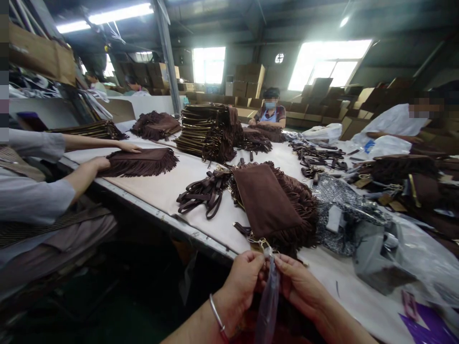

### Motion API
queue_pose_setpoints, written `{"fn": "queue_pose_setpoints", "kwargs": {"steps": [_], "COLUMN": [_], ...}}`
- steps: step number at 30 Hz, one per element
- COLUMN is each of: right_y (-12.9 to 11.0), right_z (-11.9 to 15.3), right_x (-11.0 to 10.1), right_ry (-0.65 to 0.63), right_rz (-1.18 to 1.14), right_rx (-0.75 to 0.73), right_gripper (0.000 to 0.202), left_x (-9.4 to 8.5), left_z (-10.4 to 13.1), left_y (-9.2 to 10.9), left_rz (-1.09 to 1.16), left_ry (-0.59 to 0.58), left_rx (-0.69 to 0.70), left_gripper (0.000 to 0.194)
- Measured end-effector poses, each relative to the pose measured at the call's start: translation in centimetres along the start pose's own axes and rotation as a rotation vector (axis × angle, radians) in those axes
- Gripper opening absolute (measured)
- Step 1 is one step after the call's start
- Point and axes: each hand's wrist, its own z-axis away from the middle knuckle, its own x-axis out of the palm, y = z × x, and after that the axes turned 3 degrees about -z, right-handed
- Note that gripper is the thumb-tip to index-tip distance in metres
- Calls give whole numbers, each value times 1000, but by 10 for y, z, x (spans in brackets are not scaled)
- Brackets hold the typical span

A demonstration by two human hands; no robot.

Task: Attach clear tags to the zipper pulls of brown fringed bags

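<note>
A long worktable with a pale, smooth cover (154, 191) runs across the scene. On it, toward the far side, stands a tall stack of dark brown pouches with gold zip edges (208, 131). Nearer lies a heap of brown fringed pouches (268, 200), the top one lying flat side up. At the left, a co-worker in grey sleeves (34, 200) rests both hands on another brown fringed pouch (143, 162). A loose bundle of dark brown straps (204, 193) lies just beside the heap.

At the table's near edge, the person's left hand (240, 279) and right hand (297, 284) are closed, thumbs and fingers pinching the top of a translucent plastic strip (268, 306), which hangs down between them. A silver bangle (216, 313) circles the left wrist. Smallest, a gold metal clasp (263, 243) sits just above the fingertips, by the strip's upper end; whether the two are joined cannot be told.
</note>
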Motion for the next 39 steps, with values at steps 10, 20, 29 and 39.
{"fn": "queue_pose_setpoints", "kwargs": {"steps": [10, 20, 29, 39], "right_y": [-43, -53, -17, -8], "right_z": [-18, -34, -37, -5], "right_x": [15, 33, 5, -1], "right_ry": [232, 52, 520, 363], "right_rz": [1204, 1584, 1205, 780], "right_rx": [-529, -500, -498, -172], "right_gripper": [27, 14, 15, 41], "left_x": [-2, -5, 7, 6], "left_z": [-6, -10, 1, 9], "left_y": [-8, -10, -4, 4], "left_rz": [-173, -339, -449, -592], "left_ry": [169, 236, 239, 237], "left_rx": [178, 268, 336, 430], "left_gripper": [30, 14, 16, 21]}}
